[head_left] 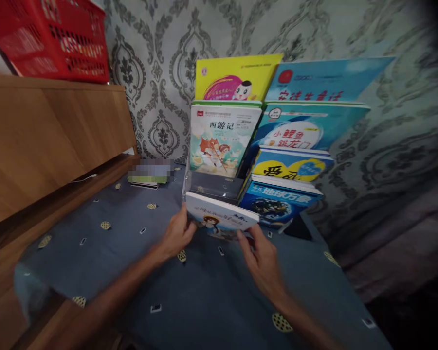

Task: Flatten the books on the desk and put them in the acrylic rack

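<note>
Between my hands a white-topped picture book [222,218] stands at the front left of a clear stepped book rack [185,182]. My left hand [178,231] grips its left edge, and my right hand [257,253] pinches its lower right corner. Behind it, past a gap, a white book with an orange-caped figure [219,141] leans upright, with a yellow book [237,73] above it. On the right side several blue books rise in tiers, the lowest being a dark blue book with a globe [275,204].
A small stack of books [149,175] lies on the grey patterned tablecloth [127,253] at the back left. Further left is a wooden cabinet [54,141] with a red plastic basket [58,43] on top. Patterned wallpaper [168,63] rises behind the rack.
</note>
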`<state>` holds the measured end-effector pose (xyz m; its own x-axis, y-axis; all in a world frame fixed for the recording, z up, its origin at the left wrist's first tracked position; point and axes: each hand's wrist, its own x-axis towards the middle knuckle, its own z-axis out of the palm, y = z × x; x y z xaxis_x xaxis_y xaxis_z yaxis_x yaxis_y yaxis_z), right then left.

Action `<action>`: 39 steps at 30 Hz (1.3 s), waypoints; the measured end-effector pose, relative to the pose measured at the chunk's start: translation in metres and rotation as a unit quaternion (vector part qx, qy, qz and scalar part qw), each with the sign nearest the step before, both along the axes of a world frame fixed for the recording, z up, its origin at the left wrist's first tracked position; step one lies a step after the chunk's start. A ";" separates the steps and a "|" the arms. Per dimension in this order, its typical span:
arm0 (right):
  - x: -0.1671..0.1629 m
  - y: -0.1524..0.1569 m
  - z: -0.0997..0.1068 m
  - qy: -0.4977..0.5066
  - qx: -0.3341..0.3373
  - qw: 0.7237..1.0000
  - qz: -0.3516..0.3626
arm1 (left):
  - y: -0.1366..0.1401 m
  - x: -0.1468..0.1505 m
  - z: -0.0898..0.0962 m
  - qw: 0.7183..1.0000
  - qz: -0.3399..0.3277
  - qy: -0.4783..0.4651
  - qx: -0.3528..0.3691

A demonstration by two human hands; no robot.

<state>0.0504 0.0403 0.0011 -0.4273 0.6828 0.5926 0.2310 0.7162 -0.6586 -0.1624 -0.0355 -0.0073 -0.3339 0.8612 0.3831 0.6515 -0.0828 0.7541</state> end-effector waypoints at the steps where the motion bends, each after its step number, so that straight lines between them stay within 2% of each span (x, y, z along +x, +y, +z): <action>1: -0.003 0.003 -0.001 -0.004 0.007 1.000 0.003 | 0.001 -0.003 -0.002 1.000 0.002 0.001 0.013; 6: -0.017 0.018 -0.010 0.006 0.043 0.999 0.013 | 0.006 -0.014 -0.003 0.998 0.022 0.027 0.052; 10: -0.021 0.024 -0.013 0.031 0.076 0.996 0.044 | 0.006 -0.016 0.002 0.993 0.001 0.036 0.110; 14: -0.018 0.025 -0.019 0.034 0.082 0.994 0.064 | 0.007 -0.018 -0.003 0.990 -0.010 0.017 0.141; 17: -0.015 0.024 -0.030 0.024 0.081 0.994 0.070 | 0.008 -0.019 -0.014 0.990 -0.018 0.007 0.142; 22: -0.014 0.026 -0.062 0.022 0.071 0.996 0.048 | 0.005 -0.017 -0.034 0.992 -0.031 -0.001 0.121; 26: -0.010 0.025 -0.080 0.030 0.098 0.994 0.031 | 0.000 -0.013 -0.047 0.990 -0.056 0.009 0.128; 39: -0.007 0.032 -0.093 0.051 0.114 0.991 0.045 | 0.002 -0.014 -0.063 0.992 -0.037 -0.028 0.115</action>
<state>0.0438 0.0721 -0.0924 -0.4106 0.4872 0.7707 0.0990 0.8641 -0.4935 -0.1763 -0.0334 -0.0702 -0.3003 0.7765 0.5540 0.5946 -0.3017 0.7452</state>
